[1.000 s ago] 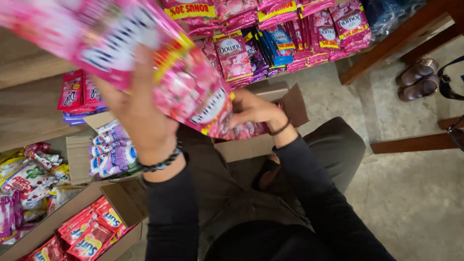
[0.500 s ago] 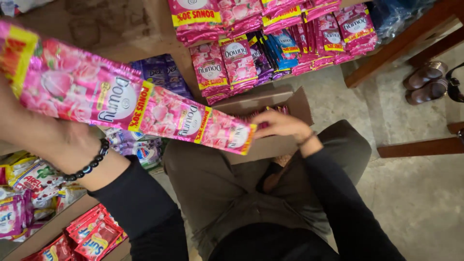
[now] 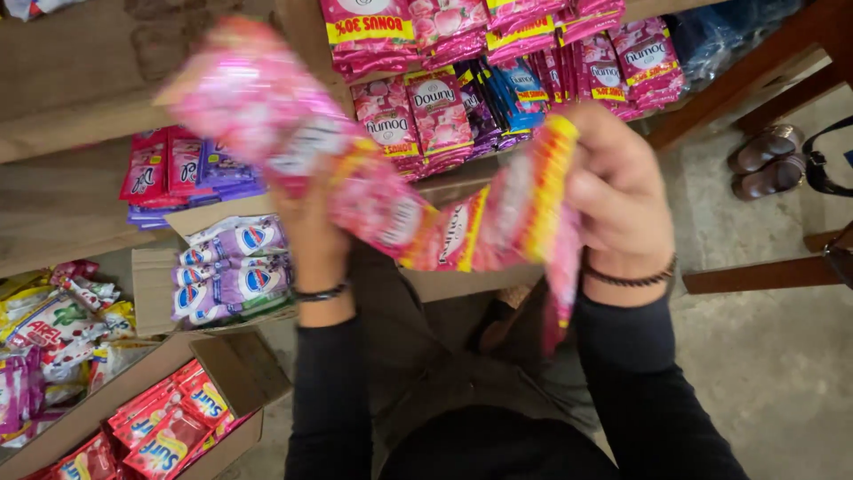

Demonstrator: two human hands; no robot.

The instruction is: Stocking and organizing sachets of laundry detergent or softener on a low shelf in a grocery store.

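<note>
The strip of pink sachets (image 3: 391,200) is hanging in the air between both hands, in front of the person's chest, running from the upper left down to the middle and up again to the right; it is blurring heavily, so its pale pink panels and yellow-and-red bands are showing only as smears. The left hand (image 3: 311,236) is sitting behind the strip, its fingers mostly hidden, so how tightly they are closing is hard to tell, though the strip is plainly resting in that hand. The right hand (image 3: 617,191) is curling its fingers closed over the strip's other end, and a loose tail is dangling below that wrist. Behind, on the wooden shelf (image 3: 80,116), rows of hanging pink sachets (image 3: 435,116) are lining the upper edge, with blue packets (image 3: 520,93) among them and more cut off at the top. To the left, purple and white sachets (image 3: 231,267) are filling a cardboard box (image 3: 151,293), and red packets (image 3: 169,427) are lying in a lower box that is running out of view. A pair of brown sandals (image 3: 764,160) is standing on the concrete floor (image 3: 782,373) at the right.
</note>
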